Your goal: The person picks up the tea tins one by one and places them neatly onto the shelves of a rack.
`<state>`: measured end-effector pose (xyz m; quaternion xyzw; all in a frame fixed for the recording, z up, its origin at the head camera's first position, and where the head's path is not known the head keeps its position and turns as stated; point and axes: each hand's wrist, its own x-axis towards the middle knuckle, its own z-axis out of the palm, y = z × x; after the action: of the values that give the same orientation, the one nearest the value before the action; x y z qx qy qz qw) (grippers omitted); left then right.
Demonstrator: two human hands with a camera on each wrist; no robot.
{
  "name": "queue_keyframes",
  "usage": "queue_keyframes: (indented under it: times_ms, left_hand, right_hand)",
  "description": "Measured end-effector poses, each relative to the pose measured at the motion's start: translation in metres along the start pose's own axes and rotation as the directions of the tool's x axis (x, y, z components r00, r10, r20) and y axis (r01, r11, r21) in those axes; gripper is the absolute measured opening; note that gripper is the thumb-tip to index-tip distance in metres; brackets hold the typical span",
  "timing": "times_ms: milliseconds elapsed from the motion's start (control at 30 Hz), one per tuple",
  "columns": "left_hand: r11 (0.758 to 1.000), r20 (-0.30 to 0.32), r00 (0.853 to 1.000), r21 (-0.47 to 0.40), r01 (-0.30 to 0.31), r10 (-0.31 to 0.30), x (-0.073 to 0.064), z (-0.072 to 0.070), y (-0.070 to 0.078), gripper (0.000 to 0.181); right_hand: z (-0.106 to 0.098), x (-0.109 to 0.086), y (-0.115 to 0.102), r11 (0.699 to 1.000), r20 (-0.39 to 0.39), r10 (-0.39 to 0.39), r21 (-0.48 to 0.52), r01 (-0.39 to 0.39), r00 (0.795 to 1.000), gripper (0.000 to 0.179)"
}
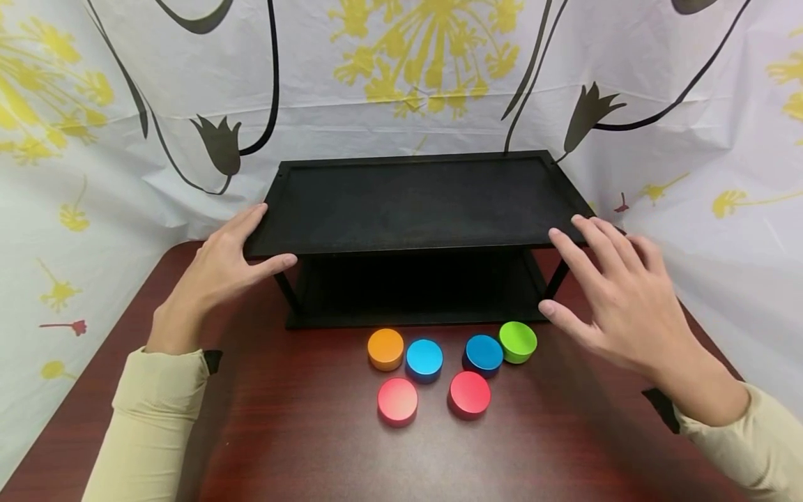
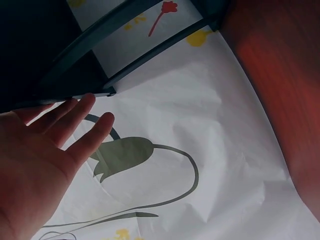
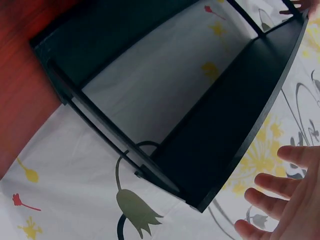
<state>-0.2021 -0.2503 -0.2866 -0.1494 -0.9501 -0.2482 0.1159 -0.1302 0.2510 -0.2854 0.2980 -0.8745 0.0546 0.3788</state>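
Note:
A black two-tier shelf (image 1: pixel 414 202) stands at the back of the table. My left hand (image 1: pixel 222 261) is at the left end of its top board, fingers extended along the edge and thumb by the front corner. In the left wrist view, the fingertips of that hand (image 2: pixel 60 140) meet the board's edge. Near the right front corner, my right hand (image 1: pixel 624 296) is spread with nothing in it. The right wrist view shows a gap between this hand (image 3: pixel 290 195) and the shelf (image 3: pixel 220 130).
Several round pieces lie before the shelf: orange (image 1: pixel 385 348), light blue (image 1: pixel 424 360), darker blue (image 1: pixel 483 354), green (image 1: pixel 518 341), and two red, one left (image 1: pixel 398 401) and one right (image 1: pixel 469 394). A white flower-patterned sheet (image 1: pixel 389 125) hangs behind and beside the reddish-brown table (image 1: pixel 314 432).

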Motion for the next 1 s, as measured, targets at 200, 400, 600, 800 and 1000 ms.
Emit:
queue_keyframes:
  times_ms: [200, 400, 600, 800, 1000]
  left_hand:
    - [1.000, -0.037, 0.999, -0.026, -0.013, 0.012, -0.001, 0.004, -0.003, 0.093]
    - [0.996, -0.085, 0.995, -0.074, -0.049, 0.043, -0.001, 0.007, -0.005, 0.092]
    - [0.993, -0.123, 0.991, -0.092, -0.069, 0.057, 0.001, 0.011, -0.007, 0.090]
    - [0.990, -0.133, 0.989, -0.116, -0.080, 0.064, 0.000, 0.013, -0.009, 0.090]
    - [0.988, -0.137, 0.989, -0.132, -0.081, 0.063, -0.001, 0.014, -0.009, 0.089]
  right_hand:
    - [0.004, -0.010, -0.006, 1.000, 0.090, -0.005, 0.012, 0.004, 0.996, 0.081]
    - [0.015, -0.019, -0.011, 0.998, 0.096, -0.030, 0.050, 0.025, 0.995, 0.077]
    - [0.025, -0.028, -0.013, 0.996, 0.117, -0.026, 0.089, 0.015, 0.993, 0.074]
    - [0.032, -0.036, -0.012, 0.993, 0.205, 0.009, 0.116, -0.033, 0.979, 0.068]
    - [0.036, -0.040, -0.009, 0.987, 0.276, 0.052, 0.134, -0.092, 0.960, 0.068]
